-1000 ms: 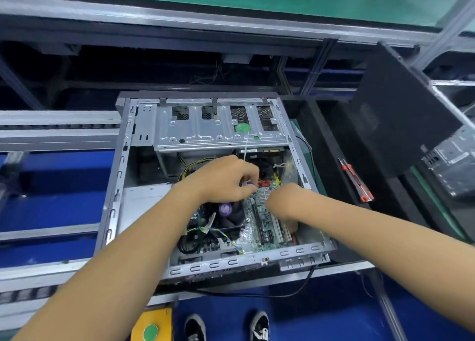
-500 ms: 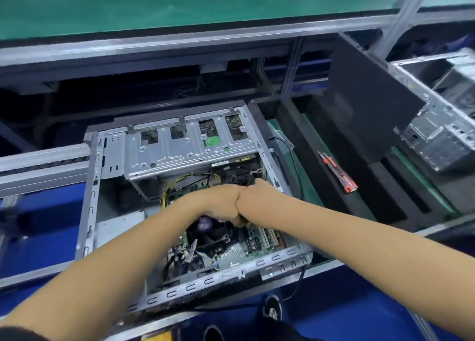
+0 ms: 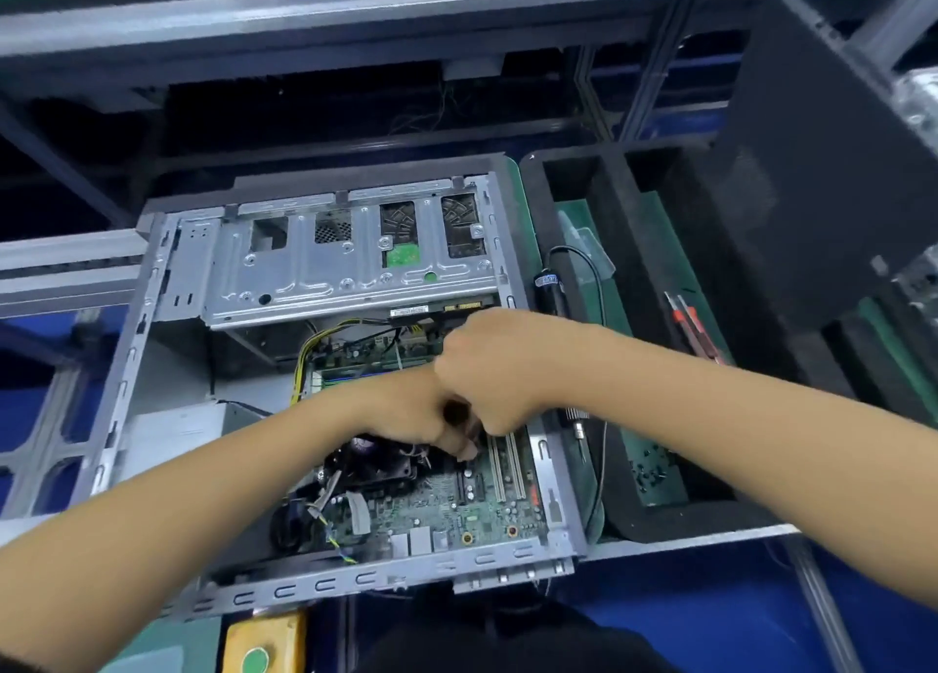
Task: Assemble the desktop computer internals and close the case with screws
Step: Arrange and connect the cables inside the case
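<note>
Both my hands are curled up and pushed knuckle to knuckle over the middle of the computer case [image 3: 127,368]. My left hand [image 3: 406,408] and right hand [image 3: 487,368] seem to pinch something small, but I cannot tell what. Below them lies the flat green board [image 3: 431,512] with a black fan [image 3: 375,462]. The case is hard, shiny grey metal, open on top so I can reach in.

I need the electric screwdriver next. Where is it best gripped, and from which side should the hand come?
Probably by the black barrel, its upper end, coming from above and from the right. It lies lengthwise in the foam tray beside the case; the right hand covers its middle, and the tip is thin.
</note>
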Demonstrator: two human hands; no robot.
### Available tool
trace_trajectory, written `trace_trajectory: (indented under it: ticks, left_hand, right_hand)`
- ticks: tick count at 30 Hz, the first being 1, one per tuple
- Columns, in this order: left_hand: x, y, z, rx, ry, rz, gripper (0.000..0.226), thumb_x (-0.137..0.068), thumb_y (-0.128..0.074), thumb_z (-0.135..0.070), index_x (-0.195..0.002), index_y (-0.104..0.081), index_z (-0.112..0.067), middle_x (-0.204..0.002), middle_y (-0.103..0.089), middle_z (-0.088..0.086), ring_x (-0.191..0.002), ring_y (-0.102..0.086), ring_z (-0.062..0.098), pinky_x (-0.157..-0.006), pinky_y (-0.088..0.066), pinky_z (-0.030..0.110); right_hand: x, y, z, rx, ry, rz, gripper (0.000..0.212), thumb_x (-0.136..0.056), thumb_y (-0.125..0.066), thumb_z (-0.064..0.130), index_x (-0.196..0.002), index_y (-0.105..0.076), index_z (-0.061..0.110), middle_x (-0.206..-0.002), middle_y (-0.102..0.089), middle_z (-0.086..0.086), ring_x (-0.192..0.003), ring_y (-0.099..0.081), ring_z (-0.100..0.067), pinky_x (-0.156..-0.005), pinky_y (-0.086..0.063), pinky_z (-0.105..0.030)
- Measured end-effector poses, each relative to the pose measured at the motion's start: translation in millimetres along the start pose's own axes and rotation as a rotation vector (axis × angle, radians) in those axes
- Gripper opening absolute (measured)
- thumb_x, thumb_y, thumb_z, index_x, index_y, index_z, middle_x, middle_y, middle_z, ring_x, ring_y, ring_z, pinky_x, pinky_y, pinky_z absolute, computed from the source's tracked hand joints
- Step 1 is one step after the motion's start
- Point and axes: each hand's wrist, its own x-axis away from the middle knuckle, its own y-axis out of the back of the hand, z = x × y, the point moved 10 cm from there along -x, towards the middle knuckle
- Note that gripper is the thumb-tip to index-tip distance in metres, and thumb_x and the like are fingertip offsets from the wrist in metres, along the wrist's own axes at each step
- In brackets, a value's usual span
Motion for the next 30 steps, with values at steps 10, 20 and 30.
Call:
trace_trajectory:
  ticks: [10, 20, 30]
  left_hand:
    - [-22, -44, -7, -0.165, 0.137, 0.081, 0.046, -0.086, -0.062, -0.039, -0.052, -0.044, -0.013, -0.055, -0.044, -0.001, -0.053, -0.039, 0.011, -0.039, -0.03, 0.012]
    - [-26, -58, -13, 0.138, -0.014, -0.157, 0.017, -0.083, -0.073, -0.022, -0.093, -0.074, -0.008, -0.084, -0.069, 0.0, -0.073, -0.057, 0.014, -0.058, -0.036, 0.009]
    - [-20, -67, -21, 0.07, -0.116, -0.177, 0.019, -0.088, -0.069, -0.026, -0.099, -0.073, -0.011, -0.106, -0.067, 0.003, -0.095, -0.063, 0.02, -0.086, -0.052, 0.033]
  right_hand:
    - [-29, -16, -11, 0.079, 0.054, -0.085, 0.029, -0.072, -0.055, 0.011, -0.06, -0.029, 0.018, -0.06, -0.033, 0.002, -0.052, -0.035, -0.018, -0.049, -0.025, -0.03]
    - [-32, -16, -28, -0.016, -0.112, -0.072, 0.014, -0.067, -0.051, 0.005, -0.063, -0.043, 0.016, -0.063, -0.048, -0.002, -0.054, -0.041, -0.022, -0.046, -0.025, -0.029]
    - [-29, -11, -34, -0.088, -0.196, -0.118, 0.012, -0.068, -0.051, 0.005, -0.065, -0.045, 0.015, -0.061, -0.045, -0.001, -0.052, -0.039, -0.02, -0.047, -0.026, -0.026]
